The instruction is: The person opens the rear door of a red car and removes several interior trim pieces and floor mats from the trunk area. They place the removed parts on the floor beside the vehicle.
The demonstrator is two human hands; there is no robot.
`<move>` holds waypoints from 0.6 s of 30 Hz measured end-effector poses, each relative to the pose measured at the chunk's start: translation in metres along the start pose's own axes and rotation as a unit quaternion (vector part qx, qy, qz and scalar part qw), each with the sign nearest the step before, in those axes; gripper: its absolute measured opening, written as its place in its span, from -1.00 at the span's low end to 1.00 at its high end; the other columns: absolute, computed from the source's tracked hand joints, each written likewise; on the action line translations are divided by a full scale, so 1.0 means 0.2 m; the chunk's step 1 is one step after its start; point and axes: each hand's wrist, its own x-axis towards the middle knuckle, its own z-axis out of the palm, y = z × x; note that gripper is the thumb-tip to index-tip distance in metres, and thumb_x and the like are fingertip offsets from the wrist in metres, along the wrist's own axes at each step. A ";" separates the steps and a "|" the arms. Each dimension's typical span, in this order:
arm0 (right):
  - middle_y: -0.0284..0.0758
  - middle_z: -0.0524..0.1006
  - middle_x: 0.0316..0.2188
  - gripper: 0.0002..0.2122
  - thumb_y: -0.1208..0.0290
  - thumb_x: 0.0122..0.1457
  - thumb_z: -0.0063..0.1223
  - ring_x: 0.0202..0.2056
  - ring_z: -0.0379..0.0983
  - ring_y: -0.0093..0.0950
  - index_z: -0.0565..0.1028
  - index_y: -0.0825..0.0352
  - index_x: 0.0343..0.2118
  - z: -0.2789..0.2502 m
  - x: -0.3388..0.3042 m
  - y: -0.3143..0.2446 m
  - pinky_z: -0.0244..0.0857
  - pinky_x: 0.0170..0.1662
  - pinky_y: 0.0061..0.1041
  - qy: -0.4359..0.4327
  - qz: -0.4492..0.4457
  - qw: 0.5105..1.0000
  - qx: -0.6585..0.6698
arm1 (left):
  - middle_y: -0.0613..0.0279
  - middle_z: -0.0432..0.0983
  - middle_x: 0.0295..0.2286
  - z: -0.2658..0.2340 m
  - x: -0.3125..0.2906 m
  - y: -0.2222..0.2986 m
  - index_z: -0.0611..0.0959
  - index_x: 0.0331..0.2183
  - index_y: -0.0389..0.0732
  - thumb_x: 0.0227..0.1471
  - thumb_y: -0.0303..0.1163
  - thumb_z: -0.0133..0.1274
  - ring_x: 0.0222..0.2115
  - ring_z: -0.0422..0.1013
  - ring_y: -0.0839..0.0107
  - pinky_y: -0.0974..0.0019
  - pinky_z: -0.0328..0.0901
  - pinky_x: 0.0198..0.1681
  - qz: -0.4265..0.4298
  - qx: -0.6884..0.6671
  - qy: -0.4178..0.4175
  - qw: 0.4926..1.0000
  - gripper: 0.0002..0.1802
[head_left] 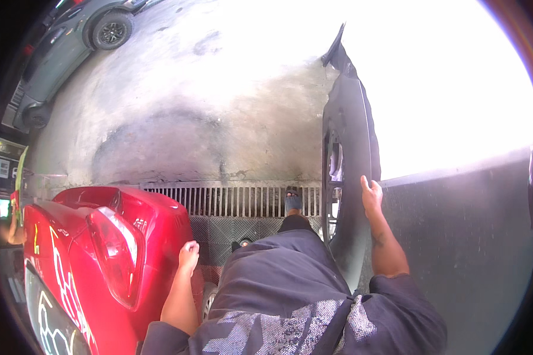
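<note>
A long dark grey bumper cover [352, 112] runs forward along my right side, passing between my body and my right forearm. My right hand [371, 196] is against its outer side, holding it; some fingers are hidden from view. Slots and openings show along the bumper cover's inner side. My left hand [189, 258] hangs beside the rear of a red car [160, 219], fingers curled in, with nothing visible in them. A small gap separates that hand from the car's bodywork. The red car's tail light [117, 254] lies further left.
A metal floor grate [237, 200] crosses ahead of me, with patterned floor tiles [213, 234] on its near side. A grey vehicle [71, 53] stands far left. Another person's arm [16, 228] shows at the left edge. Bright glare washes out the upper right.
</note>
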 end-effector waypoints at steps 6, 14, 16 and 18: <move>0.00 0.26 0.33 -0.21 -0.15 0.26 0.05 0.36 0.15 -0.20 0.26 0.49 0.30 -0.02 0.47 0.10 0.04 0.37 -0.32 -0.167 0.144 0.970 0.101 | 0.34 0.49 -0.48 0.10 -0.24 0.10 0.66 -0.16 -0.16 0.15 -0.28 0.10 -0.58 0.39 0.51 0.40 0.21 -0.61 -0.195 0.102 -0.039 0.975 -0.75; -0.09 0.32 0.25 -0.15 0.31 0.08 0.36 0.22 0.30 -0.12 0.07 0.08 0.38 0.11 0.71 0.46 0.23 0.26 -0.31 -0.161 0.002 0.952 -0.260 | 0.29 0.55 -0.36 0.26 -0.06 0.66 0.61 0.00 -0.19 0.23 -0.31 0.06 -0.43 0.46 0.52 0.43 0.33 -0.46 -0.098 0.063 -0.015 0.993 -0.66; -0.09 0.00 0.45 -0.14 0.30 0.08 0.34 0.44 -0.08 -0.07 0.07 0.04 0.41 0.06 0.68 0.12 0.01 0.39 -0.22 -0.205 -0.006 0.918 -0.340 | 0.24 0.57 -0.30 0.29 -0.02 0.78 0.58 0.06 -0.24 0.26 -0.28 0.07 -0.36 0.48 0.50 0.41 0.40 -0.32 -0.086 0.059 -0.014 0.994 -0.61; -0.06 -0.01 0.44 -0.23 0.20 0.10 0.32 0.46 -0.15 -0.08 0.19 0.08 0.37 0.05 0.68 0.15 -0.08 0.42 -0.17 -0.196 -0.083 0.842 -0.496 | 0.23 0.57 -0.29 0.33 0.04 0.80 0.57 0.07 -0.25 0.26 -0.27 0.08 -0.32 0.49 0.49 0.39 0.42 -0.27 -0.061 0.063 -0.029 0.996 -0.59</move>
